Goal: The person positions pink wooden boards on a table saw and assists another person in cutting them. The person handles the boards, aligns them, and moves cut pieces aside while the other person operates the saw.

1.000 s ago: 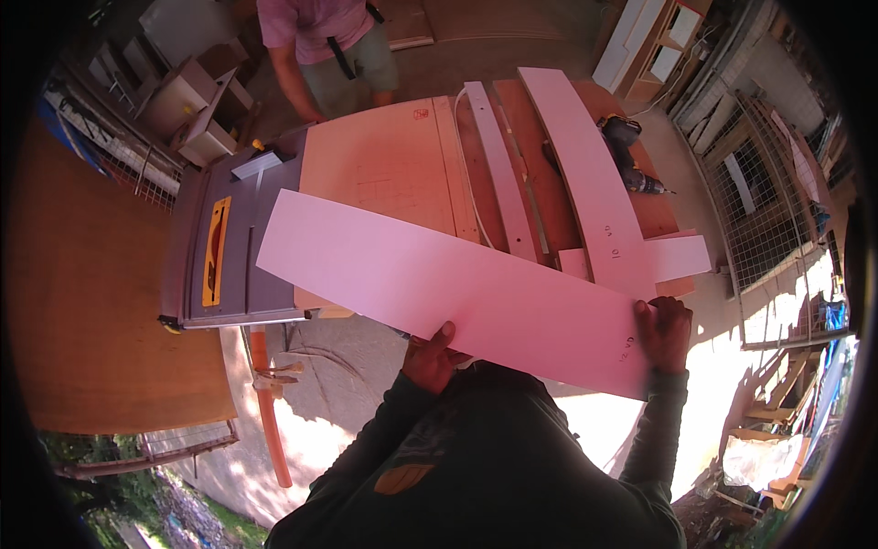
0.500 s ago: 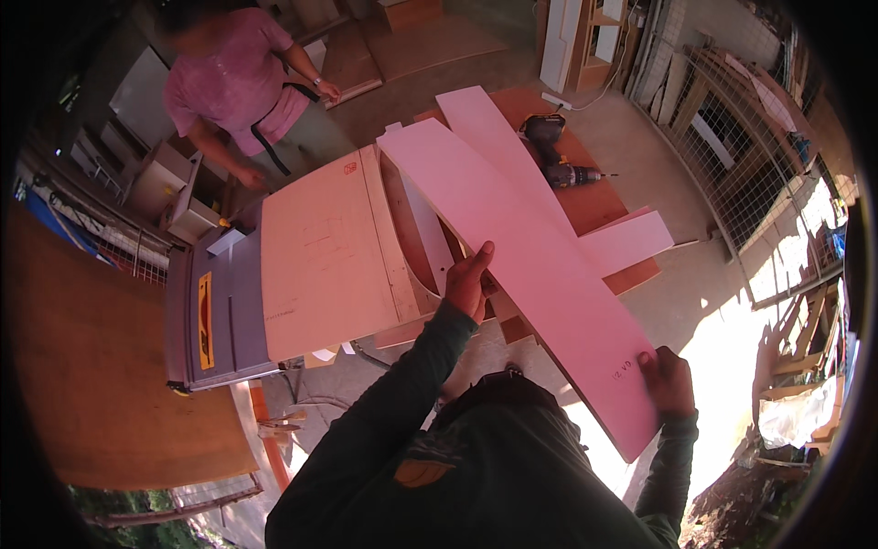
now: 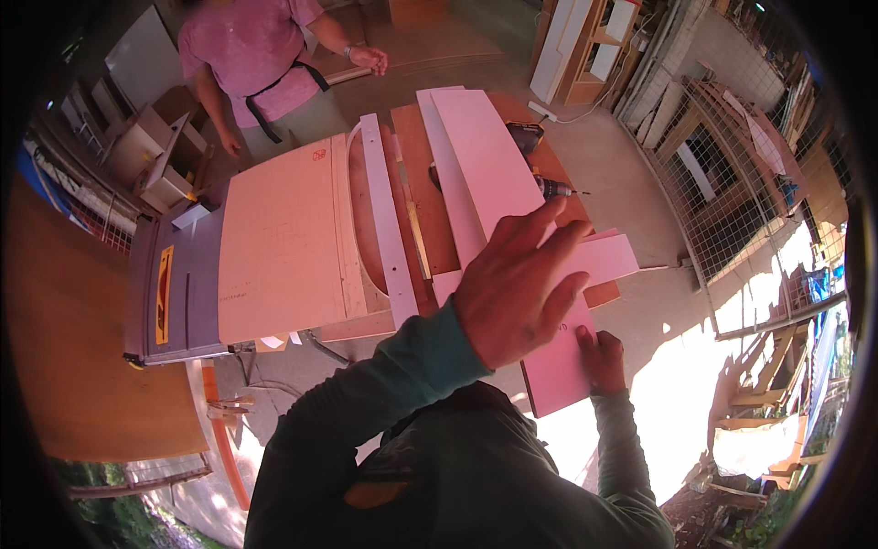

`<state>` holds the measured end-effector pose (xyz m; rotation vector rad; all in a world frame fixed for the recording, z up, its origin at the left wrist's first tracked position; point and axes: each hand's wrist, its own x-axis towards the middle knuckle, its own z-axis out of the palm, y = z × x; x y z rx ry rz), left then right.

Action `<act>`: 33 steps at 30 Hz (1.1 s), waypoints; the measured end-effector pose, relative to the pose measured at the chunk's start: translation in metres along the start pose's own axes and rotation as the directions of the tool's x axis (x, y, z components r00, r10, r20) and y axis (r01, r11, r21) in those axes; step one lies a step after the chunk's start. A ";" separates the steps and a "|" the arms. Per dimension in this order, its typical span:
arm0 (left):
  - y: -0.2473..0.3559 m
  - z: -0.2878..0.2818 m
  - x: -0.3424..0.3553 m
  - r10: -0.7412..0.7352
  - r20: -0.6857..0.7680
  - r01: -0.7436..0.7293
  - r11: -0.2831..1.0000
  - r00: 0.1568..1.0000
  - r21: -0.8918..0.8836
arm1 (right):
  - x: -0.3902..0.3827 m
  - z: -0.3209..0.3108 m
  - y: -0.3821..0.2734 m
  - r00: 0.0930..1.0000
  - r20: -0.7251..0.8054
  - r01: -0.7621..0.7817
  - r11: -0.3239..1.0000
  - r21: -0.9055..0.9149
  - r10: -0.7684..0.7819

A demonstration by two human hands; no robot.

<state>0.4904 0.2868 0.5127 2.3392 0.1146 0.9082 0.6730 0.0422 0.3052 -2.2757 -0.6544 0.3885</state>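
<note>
My right hand [image 3: 604, 361] grips the near right edge of a long, pale pinkish-white board [image 3: 494, 160], thumb on its top face. Above the middle of that board my left hand [image 3: 526, 288] is raised, fingers spread, holding nothing and hiding part of the board. The board's far end rests over a second pale board [image 3: 448, 151]. A shorter pale board [image 3: 611, 258] crosses beneath it, its right end sticking out. Partly covered by the long board, a cordless drill [image 3: 549, 186] lies on a reddish-brown panel [image 3: 599, 295].
On the left stands a table saw [image 3: 187, 274] beside a plywood sheet [image 3: 283, 247]. A narrow white strip [image 3: 386, 220] lies right of the sheet. A person in a pink shirt [image 3: 247, 55] stands beyond. Wire mesh fencing [image 3: 704, 210] and scrap wood [image 3: 768, 389] line the right.
My left hand has let go of the long board and lifted, spread, above it. The board has swung to lie more in line with the board beneath, covering part of the drill.
</note>
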 end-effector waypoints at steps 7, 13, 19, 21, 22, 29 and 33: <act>0.141 -0.016 0.000 0.132 0.001 -0.128 0.960 0.991 0.250 | 0.035 0.026 -0.034 0.997 0.072 -0.010 0.997 -0.077 0.016; 0.136 -0.030 -0.010 0.140 0.078 -0.157 0.944 0.987 0.290 | 0.060 0.053 -0.052 0.989 0.079 0.119 0.991 0.061 -0.124; 0.107 -0.056 -0.023 0.145 0.159 -0.173 0.969 0.977 0.179 | 0.086 0.057 -0.037 0.996 0.091 0.009 0.986 -0.167 0.006; 0.103 -0.083 -0.041 0.122 0.171 -0.148 0.978 0.978 0.147 | 0.097 0.070 -0.023 0.993 0.078 0.101 0.981 -0.166 -0.089; 0.098 -0.094 -0.051 0.102 0.181 -0.122 0.988 0.978 0.100 | 0.104 0.073 -0.005 0.986 0.040 0.164 0.976 -0.143 -0.160; 0.009 -0.094 -0.169 -0.699 0.319 0.766 0.549 0.640 -0.334 | 0.076 0.056 -0.076 0.971 0.090 0.237 0.897 -0.372 -0.219; -0.032 -0.062 -0.259 -0.839 0.275 0.845 0.335 0.469 -0.417 | 0.093 0.053 -0.077 0.948 0.225 0.271 0.941 -0.201 -0.225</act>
